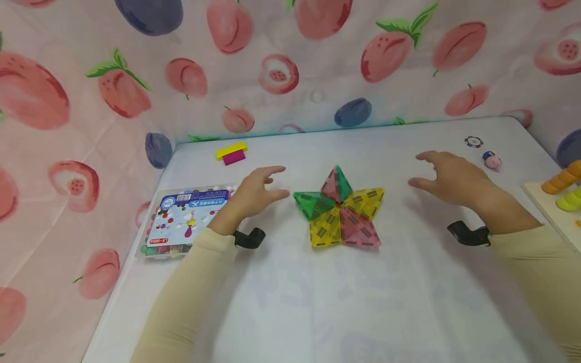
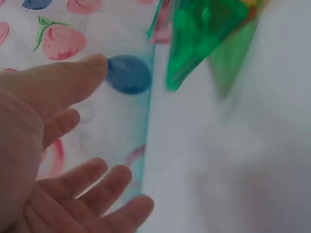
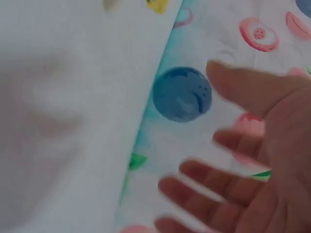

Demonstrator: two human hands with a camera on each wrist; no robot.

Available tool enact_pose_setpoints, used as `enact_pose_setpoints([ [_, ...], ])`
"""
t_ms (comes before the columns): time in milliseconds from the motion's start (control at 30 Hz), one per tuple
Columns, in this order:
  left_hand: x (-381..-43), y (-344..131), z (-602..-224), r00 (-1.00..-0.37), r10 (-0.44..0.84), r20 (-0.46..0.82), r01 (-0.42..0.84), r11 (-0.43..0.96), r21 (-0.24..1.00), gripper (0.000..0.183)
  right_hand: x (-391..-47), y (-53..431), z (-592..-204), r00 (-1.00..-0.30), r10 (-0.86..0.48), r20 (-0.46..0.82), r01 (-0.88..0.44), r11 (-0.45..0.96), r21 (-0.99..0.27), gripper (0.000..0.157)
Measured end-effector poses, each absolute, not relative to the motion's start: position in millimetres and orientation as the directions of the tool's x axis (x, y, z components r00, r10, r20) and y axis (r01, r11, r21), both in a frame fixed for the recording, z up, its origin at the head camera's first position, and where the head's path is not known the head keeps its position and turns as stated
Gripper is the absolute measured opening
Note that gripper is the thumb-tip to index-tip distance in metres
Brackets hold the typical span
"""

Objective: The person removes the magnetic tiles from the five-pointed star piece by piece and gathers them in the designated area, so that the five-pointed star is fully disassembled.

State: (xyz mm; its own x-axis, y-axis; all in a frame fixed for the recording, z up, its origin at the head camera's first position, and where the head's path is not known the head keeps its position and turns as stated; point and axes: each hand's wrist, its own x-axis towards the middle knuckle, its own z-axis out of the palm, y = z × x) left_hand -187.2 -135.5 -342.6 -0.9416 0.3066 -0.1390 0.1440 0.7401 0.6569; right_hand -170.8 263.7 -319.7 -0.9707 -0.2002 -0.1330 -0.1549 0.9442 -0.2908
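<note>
A five-pointed star of translucent magnetic tiles (image 1: 324, 229), in green, yellow and pink-red, lies on the white table between my hands. My left hand (image 1: 254, 194) hovers just left of the star, its thumb and fingers apart and nothing between them. Green tiles (image 2: 204, 39) of the star appear at the top of the left wrist view. Farther off to the right of the star, my right hand (image 1: 454, 179) is held with its fingers spread and holds nothing. Only a small yellow bit (image 3: 158, 5) shows at the top of the right wrist view.
At left, partly behind my left arm, lies a clear plastic case (image 1: 181, 217) with a blue-and-white label. Yellow (image 1: 231, 150) and magenta blocks (image 1: 234, 158) sit at the back left. A poker chip (image 1: 474, 141), a small pink figure (image 1: 492, 161) and a wooden board (image 1: 549, 212) stand right.
</note>
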Motion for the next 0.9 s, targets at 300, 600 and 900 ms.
enact_pose_setpoints([
  [300,-178.5,-101.4,-392.8,-0.908,0.355,-0.222,0.034,0.591,0.806,0.058,-169.1,239.6,-364.0,-0.890,-0.407,-0.207,-0.117,0.641,-0.759,0.051],
  [600,-183.0,-88.7,-404.7,-0.916,0.330,-0.229,-0.002,0.566,0.825,0.043,-173.6,223.3,-385.0,-0.900,-0.407,-0.155,-0.155,0.633,-0.759,0.040],
  [900,-190.5,-81.5,-405.9,-0.935,0.288,-0.208,-0.014,0.554,0.832,0.043,-189.9,219.4,-391.8,-0.925,-0.352,-0.144,-0.148,0.682,-0.716,0.032],
])
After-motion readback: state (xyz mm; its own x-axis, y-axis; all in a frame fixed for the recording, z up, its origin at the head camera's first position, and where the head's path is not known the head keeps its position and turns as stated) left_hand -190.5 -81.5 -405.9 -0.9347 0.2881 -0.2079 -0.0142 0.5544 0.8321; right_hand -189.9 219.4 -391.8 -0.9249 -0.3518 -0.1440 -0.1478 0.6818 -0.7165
